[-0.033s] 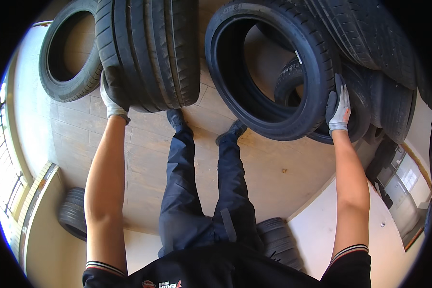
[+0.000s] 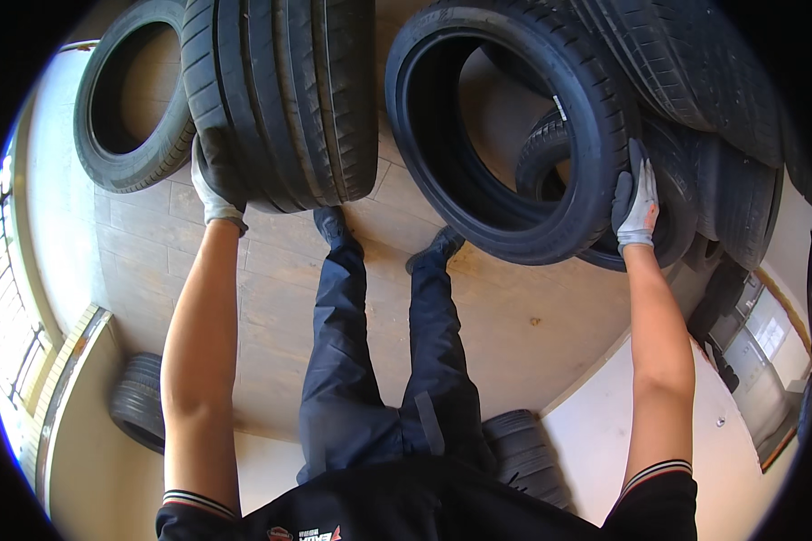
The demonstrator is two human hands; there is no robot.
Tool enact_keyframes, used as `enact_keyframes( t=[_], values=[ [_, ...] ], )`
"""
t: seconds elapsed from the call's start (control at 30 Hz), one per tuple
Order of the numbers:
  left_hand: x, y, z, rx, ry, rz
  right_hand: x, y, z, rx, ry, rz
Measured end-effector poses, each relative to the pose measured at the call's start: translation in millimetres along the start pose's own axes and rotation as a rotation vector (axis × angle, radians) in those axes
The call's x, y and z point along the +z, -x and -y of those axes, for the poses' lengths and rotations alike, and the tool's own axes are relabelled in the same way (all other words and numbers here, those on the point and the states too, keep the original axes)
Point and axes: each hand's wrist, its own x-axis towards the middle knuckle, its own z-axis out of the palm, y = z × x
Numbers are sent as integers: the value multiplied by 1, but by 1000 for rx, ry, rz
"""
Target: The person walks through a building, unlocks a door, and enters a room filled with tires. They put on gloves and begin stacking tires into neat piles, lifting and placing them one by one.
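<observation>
My left hand (image 2: pixel 216 180), in a white glove with a dark palm, presses on the lower left edge of a wide black tyre (image 2: pixel 289 108). Its grooved tread faces me, and my fingers are partly lost against the dark rubber. To the right, another black tyre (image 2: pixel 415 153) is tilted so its sidewall and open centre show. My gloved right hand (image 2: pixel 638 200) lies along that tyre's right tread with the fingers stretched out flat. A small white label (image 2: pixel 560 108) sticks to the inside of this tyre.
A tyre (image 2: pixel 90 135) leans at the far left. More tyres (image 2: pixel 677 63) are stacked at the upper right, with a smaller tyre (image 2: pixel 537 162) visible through the right one's centre. Two others stand behind me, by the low wall (image 2: pixel 90 406) and near my legs (image 2: pixel 347 361).
My left hand and the wide tyre have shifted very slightly right and toward me. My right hand and its tyre look unmoved.
</observation>
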Motion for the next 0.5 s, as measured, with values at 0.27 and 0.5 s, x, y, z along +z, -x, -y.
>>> enact_keyframes(
  t=[0.27,0.5],
  values=[
    [-25,22,27,-65,135,-51,5,3,-5,-17,-36,-28],
    [-42,44,39,-81,-114,-57,6,4,-12,-3,-16,16]
  ],
)
